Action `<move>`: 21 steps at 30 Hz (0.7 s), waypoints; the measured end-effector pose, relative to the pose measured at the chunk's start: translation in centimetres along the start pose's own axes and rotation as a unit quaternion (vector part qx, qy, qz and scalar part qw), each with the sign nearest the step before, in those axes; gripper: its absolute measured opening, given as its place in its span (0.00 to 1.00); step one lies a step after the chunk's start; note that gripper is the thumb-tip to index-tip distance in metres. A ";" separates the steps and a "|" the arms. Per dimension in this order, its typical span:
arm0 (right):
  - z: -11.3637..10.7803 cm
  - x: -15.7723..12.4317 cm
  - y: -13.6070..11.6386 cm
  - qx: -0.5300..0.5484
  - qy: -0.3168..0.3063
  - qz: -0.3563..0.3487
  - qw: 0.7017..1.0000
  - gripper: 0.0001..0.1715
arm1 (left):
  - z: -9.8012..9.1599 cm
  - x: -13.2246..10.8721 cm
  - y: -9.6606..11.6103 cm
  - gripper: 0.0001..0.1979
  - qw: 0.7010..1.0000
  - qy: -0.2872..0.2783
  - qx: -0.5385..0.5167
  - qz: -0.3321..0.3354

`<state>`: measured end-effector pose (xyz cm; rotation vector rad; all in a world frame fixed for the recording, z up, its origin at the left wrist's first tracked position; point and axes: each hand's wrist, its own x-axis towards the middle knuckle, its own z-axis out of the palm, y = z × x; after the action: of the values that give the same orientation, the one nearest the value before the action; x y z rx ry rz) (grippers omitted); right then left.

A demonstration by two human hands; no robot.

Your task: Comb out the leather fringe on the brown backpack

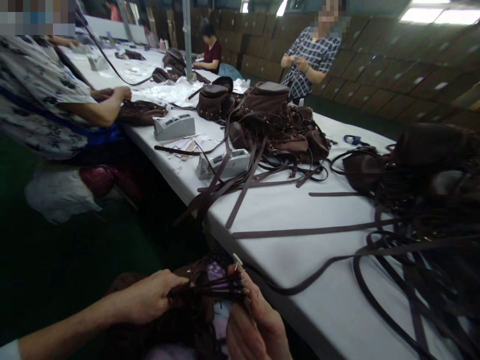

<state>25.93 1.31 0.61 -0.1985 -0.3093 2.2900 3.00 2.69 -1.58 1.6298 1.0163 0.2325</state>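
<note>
I read the left hand (148, 297) as closed in a pinch on the dark brown leather bag (195, 292) held low in front of the table edge, fingers wrapped over its gathered top. The right hand (258, 322) grips the same bag from the other side, fingers curled around a bundle of thin brown drawstring cords (221, 287); a small white tag (237, 260) projects just above its fingertips. The bag sits off the long white work table (285, 205), below its near edge. On the table lie loose flat brown leather straps (300, 231), a heap of finished brown bags (270, 120) and two grey tape dispensers (173, 125). A person in a patterned top (41, 95) works at the left side, and another in a checked shirt (313, 60) stands beyond the table.
</note>
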 end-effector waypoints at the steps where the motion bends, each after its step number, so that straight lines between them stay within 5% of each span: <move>1: -0.2 0.0 0.4 0.013 -0.007 0.000 1.000 0.19 | -0.1 0.0 -0.3 0.13 1.000 0.006 -0.005 -0.002; 5: -1.1 -0.2 0.7 0.008 0.017 -0.009 1.000 0.19 | -0.3 0.2 -2.0 0.14 0.997 -0.042 -0.062 -0.001; 8: -0.9 0.0 0.3 -0.027 0.052 -0.017 0.998 0.20 | 0.0 0.4 -2.2 0.41 0.995 -0.042 -0.085 0.033; 10: -0.6 0.2 0.1 -0.042 0.057 -0.012 0.997 0.21 | 0.3 0.6 -1.4 0.47 0.995 0.000 -0.064 0.082; 15: -0.7 0.7 0.6 -0.101 0.125 0.006 0.987 0.30 | 1.8 2.4 0.4 0.24 0.983 0.054 -0.056 0.165; 21: -1.8 1.0 1.8 -0.143 0.180 -0.017 0.973 0.33 | 3.9 4.6 -0.1 0.17 0.929 0.164 -0.330 0.026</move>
<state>24.43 1.15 -1.65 -0.7396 -0.4471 2.1161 8.18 3.27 -4.60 1.0147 0.9969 0.8142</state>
